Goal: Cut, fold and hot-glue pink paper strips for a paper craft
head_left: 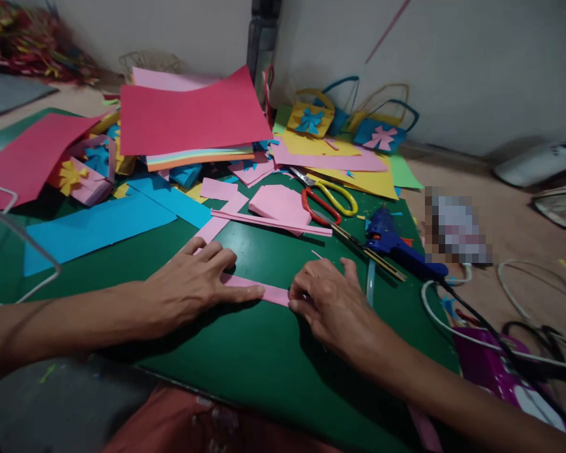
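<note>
A narrow pink paper strip [276, 294] lies across the green table between my hands. My left hand [188, 283] holds its left part against the tabletop, with the thumb laid along the strip and the other fingers bent. The strip's right end is pinched between the thumb and fingers of my right hand [327, 299]. Just beyond the hands are a folded pink strip [271, 223] and a pink paper piece [280, 204]. A craft knife [368, 251] and a blue glue gun [396, 242] lie past my right hand.
Scissors [332, 201] with red and yellow handles lie behind the knife. Red paper sheets [193, 116] top a stack at the back, beside small paper bags [311, 119]. Blue paper [99, 233] lies at left. A white cable [441, 321] runs along the right edge.
</note>
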Motion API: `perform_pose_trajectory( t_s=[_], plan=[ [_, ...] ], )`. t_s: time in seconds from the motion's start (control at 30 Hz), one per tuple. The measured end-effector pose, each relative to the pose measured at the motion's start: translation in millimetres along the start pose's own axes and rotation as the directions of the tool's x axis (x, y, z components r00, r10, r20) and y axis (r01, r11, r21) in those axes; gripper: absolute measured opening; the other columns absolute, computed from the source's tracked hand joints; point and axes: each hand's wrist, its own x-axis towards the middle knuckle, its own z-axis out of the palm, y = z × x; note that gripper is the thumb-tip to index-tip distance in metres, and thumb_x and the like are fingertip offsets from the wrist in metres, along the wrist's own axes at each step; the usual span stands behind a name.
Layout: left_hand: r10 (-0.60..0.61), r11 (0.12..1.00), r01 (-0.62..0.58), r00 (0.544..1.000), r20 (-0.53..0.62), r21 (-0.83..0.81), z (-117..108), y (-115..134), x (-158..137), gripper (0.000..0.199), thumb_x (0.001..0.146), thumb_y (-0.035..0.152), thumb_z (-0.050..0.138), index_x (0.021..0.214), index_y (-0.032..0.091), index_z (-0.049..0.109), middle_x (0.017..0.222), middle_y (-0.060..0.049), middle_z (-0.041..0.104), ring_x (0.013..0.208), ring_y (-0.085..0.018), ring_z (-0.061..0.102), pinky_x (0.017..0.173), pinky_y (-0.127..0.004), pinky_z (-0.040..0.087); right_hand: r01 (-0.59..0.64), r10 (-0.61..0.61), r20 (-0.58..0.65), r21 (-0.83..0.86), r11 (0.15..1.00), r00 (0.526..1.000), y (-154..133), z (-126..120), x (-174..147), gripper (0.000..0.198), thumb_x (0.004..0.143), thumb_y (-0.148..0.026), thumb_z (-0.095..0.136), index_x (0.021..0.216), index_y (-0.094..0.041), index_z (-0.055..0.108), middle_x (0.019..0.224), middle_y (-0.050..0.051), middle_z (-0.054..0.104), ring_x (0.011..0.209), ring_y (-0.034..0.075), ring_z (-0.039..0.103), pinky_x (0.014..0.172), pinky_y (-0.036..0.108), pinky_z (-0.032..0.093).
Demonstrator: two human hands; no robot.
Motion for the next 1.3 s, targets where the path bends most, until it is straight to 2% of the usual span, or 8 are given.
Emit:
perform_pose_trajectory(
  t_s=[0.13, 0.4, 0.57, 0.77, 1.0, 1.1, 1.17, 1.3],
  plan=[
    [0.075, 0.994, -0.079, 0.995, 0.065, 0.073, -6, 2, 6, 0.046, 0.091, 0.028, 0.047, 0.131, 0.049, 0.038, 0.091, -0.004, 0.05, 0.078, -0.022, 0.042, 0.073, -0.037, 0.026, -0.005, 0.005, -0.012, -0.011, 1.0, 1.0, 0, 1, 0, 0.013, 0.078, -0.013, 0.057, 0.067, -0.019, 0.06, 0.079, 0.003, 0.059, 0.084, 0.022, 0.052, 0.086, 0.047, 0.022],
    [-0.035, 0.997, 0.032, 0.999, 0.034, 0.075, 0, -4, -7, 0.043, 0.093, 0.022, 0.043, 0.127, 0.049, 0.044, 0.089, -0.004, 0.049, 0.079, -0.022, 0.041, 0.068, -0.033, 0.026, 0.013, -0.014, -0.042, -0.028, 1.0, 0.999, 1, 3, -1, 0.013, 0.078, -0.014, 0.058, 0.066, -0.019, 0.06, 0.077, 0.002, 0.059, 0.084, 0.022, 0.051, 0.081, 0.043, 0.025],
    [-0.16, 0.983, 0.153, 0.985, -0.064, -0.1, 6, -13, -22, 0.033, 0.093, 0.024, 0.044, 0.116, 0.042, 0.058, 0.087, -0.004, 0.049, 0.077, -0.02, 0.041, 0.067, -0.032, 0.028, 0.067, -0.069, -0.092, -0.026, 0.997, 0.993, 3, 4, -3, 0.015, 0.078, -0.014, 0.055, 0.065, -0.019, 0.059, 0.076, 0.003, 0.059, 0.08, 0.02, 0.051, 0.081, 0.042, 0.024],
    [-0.428, 0.82, 0.323, 0.894, -0.133, -0.472, 10, -13, -29, 0.019, 0.088, 0.024, 0.05, 0.085, 0.021, 0.068, 0.089, -0.004, 0.051, 0.087, -0.019, 0.049, 0.075, -0.033, 0.037, 0.087, -0.089, -0.117, -0.021, 0.996, 0.989, 5, 4, -1, 0.015, 0.077, -0.012, 0.056, 0.064, -0.02, 0.058, 0.074, 0.002, 0.059, 0.078, 0.02, 0.052, 0.081, 0.042, 0.024],
    [-0.449, 0.77, 0.349, 0.891, -0.066, -0.534, 2, -6, -26, 0.023, 0.089, 0.019, 0.041, 0.087, 0.021, 0.064, 0.092, -0.002, 0.053, 0.091, -0.019, 0.05, 0.081, -0.036, 0.037, 0.049, -0.048, -0.092, 0.009, 0.999, 0.995, 5, 3, 1, 0.016, 0.075, -0.01, 0.057, 0.063, -0.02, 0.058, 0.073, 0.002, 0.06, 0.079, 0.021, 0.052, 0.078, 0.04, 0.025],
    [-0.481, 0.776, 0.344, 0.865, -0.144, -0.528, 1, -3, -27, 0.023, 0.09, 0.018, 0.039, 0.089, 0.018, 0.062, 0.093, -0.005, 0.055, 0.091, -0.019, 0.051, 0.08, -0.036, 0.038, 0.088, -0.088, -0.123, -0.001, 0.996, 0.989, 7, 6, 1, 0.016, 0.076, -0.011, 0.056, 0.063, -0.02, 0.057, 0.073, 0.002, 0.059, 0.078, 0.02, 0.052, 0.077, 0.04, 0.025],
    [-0.424, 0.863, 0.289, 0.859, -0.286, -0.413, 2, -1, -28, 0.018, 0.09, 0.02, 0.045, 0.086, 0.018, 0.063, 0.089, -0.005, 0.056, 0.085, -0.019, 0.051, 0.077, -0.036, 0.038, 0.108, -0.109, -0.138, -0.015, 0.994, 0.984, 9, 8, 1, 0.015, 0.076, -0.012, 0.055, 0.063, -0.021, 0.056, 0.072, 0.001, 0.059, 0.077, 0.02, 0.051, 0.077, 0.04, 0.025],
    [-0.077, 0.997, 0.067, 0.891, -0.447, -0.04, 8, 4, -29, 0.014, 0.087, 0.014, 0.052, 0.09, 0.02, 0.063, 0.091, -0.005, 0.062, 0.082, -0.018, 0.051, 0.074, -0.035, 0.036, 0.116, -0.117, -0.155, -0.015, 0.993, 0.981, 9, 9, -1, 0.015, 0.076, -0.013, 0.054, 0.064, -0.021, 0.056, 0.072, 0.001, 0.058, 0.076, 0.02, 0.051, 0.078, 0.041, 0.025]
  ],
)
